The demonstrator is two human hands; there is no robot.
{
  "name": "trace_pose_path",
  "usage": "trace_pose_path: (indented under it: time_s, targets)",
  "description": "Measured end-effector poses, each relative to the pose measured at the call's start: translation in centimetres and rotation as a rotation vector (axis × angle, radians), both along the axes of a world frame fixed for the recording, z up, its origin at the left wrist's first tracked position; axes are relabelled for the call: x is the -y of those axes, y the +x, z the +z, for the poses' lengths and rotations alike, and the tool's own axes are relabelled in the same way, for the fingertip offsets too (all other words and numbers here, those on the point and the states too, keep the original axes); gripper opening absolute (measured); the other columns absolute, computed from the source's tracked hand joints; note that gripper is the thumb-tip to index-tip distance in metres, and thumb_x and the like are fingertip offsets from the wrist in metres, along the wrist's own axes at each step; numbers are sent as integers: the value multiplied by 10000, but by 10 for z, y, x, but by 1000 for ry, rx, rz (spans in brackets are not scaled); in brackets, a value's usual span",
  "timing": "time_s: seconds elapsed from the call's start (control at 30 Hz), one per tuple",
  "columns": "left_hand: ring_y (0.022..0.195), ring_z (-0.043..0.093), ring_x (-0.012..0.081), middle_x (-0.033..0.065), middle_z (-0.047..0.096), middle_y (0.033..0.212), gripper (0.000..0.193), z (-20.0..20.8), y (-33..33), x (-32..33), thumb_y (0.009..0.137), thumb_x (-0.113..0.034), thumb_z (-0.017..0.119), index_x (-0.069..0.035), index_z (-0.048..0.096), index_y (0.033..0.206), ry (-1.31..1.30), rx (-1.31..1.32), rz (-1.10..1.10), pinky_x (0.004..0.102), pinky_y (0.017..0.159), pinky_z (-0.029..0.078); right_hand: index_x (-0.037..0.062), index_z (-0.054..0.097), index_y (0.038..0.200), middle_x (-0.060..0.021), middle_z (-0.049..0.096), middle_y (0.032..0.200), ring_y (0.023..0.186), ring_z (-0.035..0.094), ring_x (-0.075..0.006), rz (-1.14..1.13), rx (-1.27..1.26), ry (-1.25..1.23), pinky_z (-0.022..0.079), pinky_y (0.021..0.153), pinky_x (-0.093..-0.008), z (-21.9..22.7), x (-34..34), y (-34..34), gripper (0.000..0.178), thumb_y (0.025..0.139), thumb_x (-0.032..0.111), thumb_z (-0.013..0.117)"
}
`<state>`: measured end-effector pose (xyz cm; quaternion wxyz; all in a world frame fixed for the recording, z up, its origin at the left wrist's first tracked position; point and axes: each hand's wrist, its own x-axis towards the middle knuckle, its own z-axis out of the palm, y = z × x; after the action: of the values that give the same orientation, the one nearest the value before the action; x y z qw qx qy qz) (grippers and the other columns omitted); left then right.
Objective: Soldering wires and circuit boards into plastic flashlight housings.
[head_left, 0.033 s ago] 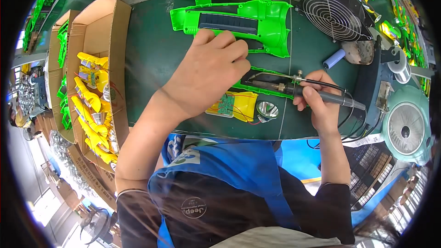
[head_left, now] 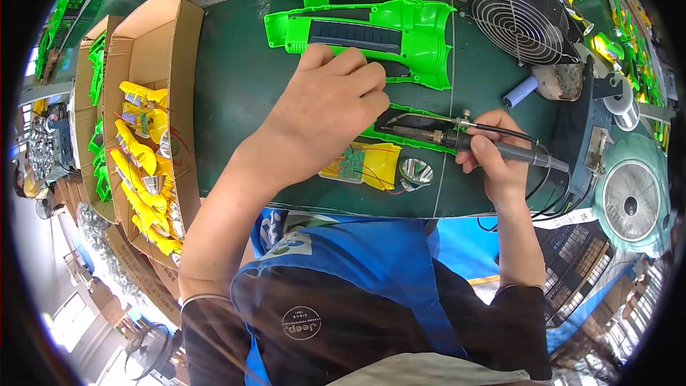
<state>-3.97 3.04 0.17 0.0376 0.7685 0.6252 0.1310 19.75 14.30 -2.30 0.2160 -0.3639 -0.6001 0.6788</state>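
Observation:
In my right hand (head_left: 499, 161) is a soldering iron (head_left: 516, 152) with a thin curved metal tube clamped along it. Its tip points left, over a green plastic housing half (head_left: 421, 111) lying on the bench. My left hand (head_left: 325, 107) is closed above the left part of that housing, fingers curled downward. Whatever its fingertips pinch is hidden behind the hand. Just nearer to me lies a yellow housing (head_left: 384, 164) with a green circuit board (head_left: 351, 164) and red wires. A round shiny reflector (head_left: 416, 171) sits at its right end.
Further back lie several green housing halves (head_left: 427, 39). A black fan with a wire guard (head_left: 518, 28) stands back right, near a purple cylindrical cell (head_left: 520, 91), a solder spool (head_left: 623, 107) and a pale green fan (head_left: 631, 196). Left, a cardboard box (head_left: 187, 93) holds yellow assemblies.

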Motion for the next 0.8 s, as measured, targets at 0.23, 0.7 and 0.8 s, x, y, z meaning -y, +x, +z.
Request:
trace_pose_path:
  time_s: [0.23, 0.7, 0.8]
  targets:
    - [926, 533, 188, 9, 550, 909, 84, 0, -4, -3, 706, -76, 610, -99, 574, 778, 6, 27, -24, 391, 849, 366, -19, 554, 931, -82, 629, 758, 625, 625, -102, 43, -27, -64, 488, 527, -202, 3, -5, 0, 126, 865, 66, 619]
    - [939, 536, 170, -2, 548, 902, 106, -4, -3, -1, 692, -74, 622, -108, 583, 784, -4, 6, 8, 419, 887, 362, -18, 562, 934, -77, 638, 786, 672, 649, -108, 101, 20, -20, 518, 553, -205, 7, -2, -1, 140, 840, 43, 647]
    - [933, 536, 174, -4, 551, 905, 104, -2, -2, -2, 697, -65, 623, -107, 582, 782, 12, 0, 15, 435, 884, 359, -29, 551, 942, -96, 641, 781, 669, 647, -124, 55, -49, -33, 540, 588, -230, 6, -1, 6, 162, 839, 42, 654]
